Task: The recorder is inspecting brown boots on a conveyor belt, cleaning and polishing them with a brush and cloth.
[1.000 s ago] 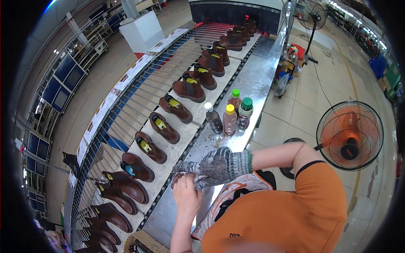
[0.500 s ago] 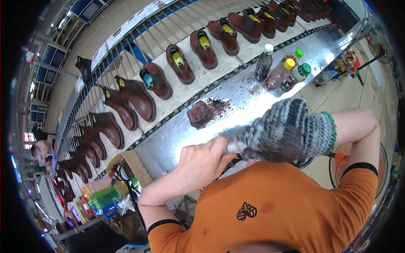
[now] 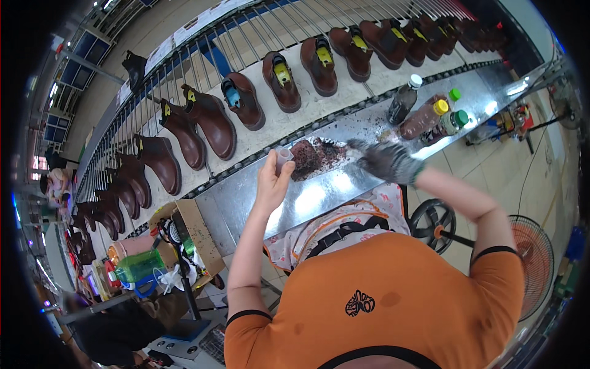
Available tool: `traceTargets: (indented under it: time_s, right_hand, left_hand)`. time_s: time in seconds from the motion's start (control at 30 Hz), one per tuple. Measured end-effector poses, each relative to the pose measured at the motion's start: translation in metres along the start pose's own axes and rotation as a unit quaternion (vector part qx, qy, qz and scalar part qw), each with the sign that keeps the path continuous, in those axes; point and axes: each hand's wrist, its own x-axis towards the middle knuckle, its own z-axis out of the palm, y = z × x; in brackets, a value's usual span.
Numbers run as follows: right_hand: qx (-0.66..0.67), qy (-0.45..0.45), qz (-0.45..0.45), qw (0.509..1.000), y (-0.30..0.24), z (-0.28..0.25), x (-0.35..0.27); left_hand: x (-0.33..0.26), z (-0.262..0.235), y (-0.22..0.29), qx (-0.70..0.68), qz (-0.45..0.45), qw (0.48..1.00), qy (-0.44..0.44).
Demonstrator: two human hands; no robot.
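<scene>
My left hand [image 3: 271,184] pinches a small translucent plastic cup [image 3: 284,156] at the metal ledge. Right beside the cup lies a dark reddish-brown clump [image 3: 310,158], perhaps a stained rag or sponge, with dark smears around it. My right hand [image 3: 390,163] wears a grey-and-black knitted glove, darkly stained over the fingers. It is low over the ledge, just right of the clump. Its fingers are smeared by motion, so I cannot make out whether they hold anything.
Brown ankle boots [image 3: 281,81] line the conveyor [image 3: 258,138] beyond the metal ledge [image 3: 243,200]. Several bottles [image 3: 424,118] with coloured caps stand at the ledge's right. A cardboard box [image 3: 200,237] sits at left, a fan [image 3: 522,264] at right.
My hands were together near my chest. Now they are apart and farther forward; the left has brought the cup beside the clump, the gloved right is lower over the ledge. The boots have shifted right.
</scene>
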Motion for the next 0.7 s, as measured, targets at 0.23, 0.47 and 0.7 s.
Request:
traceTargets:
  time_s: [0.23,0.47,0.7]
  right_hand:
    - [0.049,0.063,0.022,0.997,-0.003,0.129,0.050]
    - [0.067,-0.042,0.082,0.993,-0.044,0.046,0.019]
    - [0.131,0.375,0.014,0.918,0.013,0.022,-0.015]
  left_hand:
    - [-0.015,-0.024,0.110,-0.473,0.119,0.873,-0.018]
    - [-0.035,-0.043,0.230,-0.577,0.358,0.689,-0.253]
    - [-0.038,-0.039,0.238,-0.579,0.262,0.745,-0.203]
